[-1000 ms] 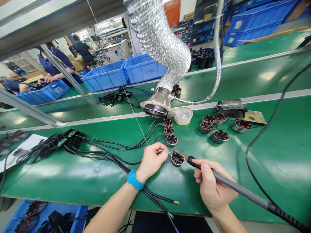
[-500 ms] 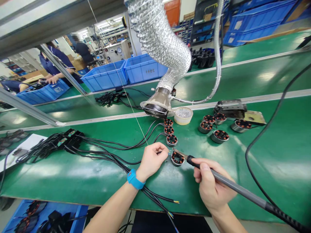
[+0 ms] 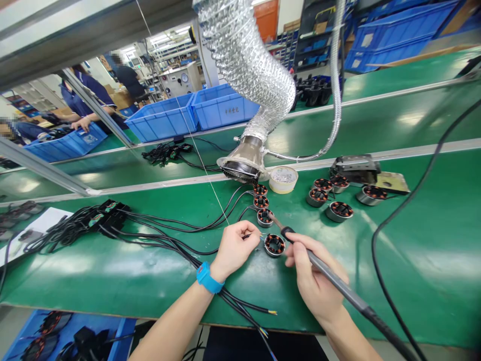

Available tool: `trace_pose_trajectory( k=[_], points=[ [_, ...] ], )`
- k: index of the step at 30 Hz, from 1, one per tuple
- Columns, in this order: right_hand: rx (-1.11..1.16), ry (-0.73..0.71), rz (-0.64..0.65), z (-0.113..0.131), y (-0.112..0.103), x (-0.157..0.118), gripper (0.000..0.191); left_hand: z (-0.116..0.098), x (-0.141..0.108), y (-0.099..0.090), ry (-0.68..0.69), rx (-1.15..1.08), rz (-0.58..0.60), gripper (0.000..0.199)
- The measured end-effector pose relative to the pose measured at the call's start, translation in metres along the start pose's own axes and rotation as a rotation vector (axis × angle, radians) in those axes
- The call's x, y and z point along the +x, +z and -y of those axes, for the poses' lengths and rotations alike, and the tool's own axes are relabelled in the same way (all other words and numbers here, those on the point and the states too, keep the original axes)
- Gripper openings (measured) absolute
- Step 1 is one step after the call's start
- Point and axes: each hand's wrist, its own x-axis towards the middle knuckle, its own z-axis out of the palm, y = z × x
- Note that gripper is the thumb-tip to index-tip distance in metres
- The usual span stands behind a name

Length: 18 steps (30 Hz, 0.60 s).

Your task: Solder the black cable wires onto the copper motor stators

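My left hand (image 3: 237, 245), with a blue band at the wrist, pinches a black cable (image 3: 246, 235) whose thin coloured wire ends reach toward the nearest motor stator (image 3: 274, 245). That round stator, with copper windings and a metal rim, lies on the green bench just right of my left fingertips. Closed around a soldering iron (image 3: 330, 271) is my right hand (image 3: 317, 281). The iron's tip points up and left, close to the second stator (image 3: 265, 217); I cannot tell whether they touch. More stators (image 3: 261, 201) stand in a row behind, with cables running left from them.
A fume extraction hose (image 3: 255, 75) hangs over the bench. Beneath it sits a round white tub (image 3: 283, 179). Several stators (image 3: 339, 211) stand at right near a metal holder (image 3: 355, 169). Black cables (image 3: 173, 240) cross the left side. Blue bins (image 3: 161, 118) and co-workers are beyond.
My right hand has moved left and a little up, taking the iron's tip from the nearest stator toward the one behind it. My left hand has stayed still.
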Motion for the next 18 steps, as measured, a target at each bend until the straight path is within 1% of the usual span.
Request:
trace_pose_trajectory(
  k=[4,7,10,14,18],
  points=[
    [-0.028,-0.092,0.081,0.001,0.011,0.012,0.026,-0.003,-0.002,-0.002,0.018,0.018,0.023,0.013],
    [-0.064,-0.100,0.141,-0.003,0.018,0.013,0.037,-0.005,-0.007,-0.002,0.073,0.073,0.045,0.017],
    [-0.030,-0.107,0.182,-0.006,0.023,0.009,0.043,-0.005,-0.014,-0.001,0.120,0.149,0.068,0.021],
    [0.002,-0.129,0.195,-0.006,0.027,0.004,0.045,0.005,-0.020,-0.005,0.129,0.206,0.117,0.027],
    [-0.040,-0.191,0.172,-0.009,0.030,0.001,0.046,0.019,-0.013,-0.010,0.075,0.168,0.119,0.037]
  ],
)
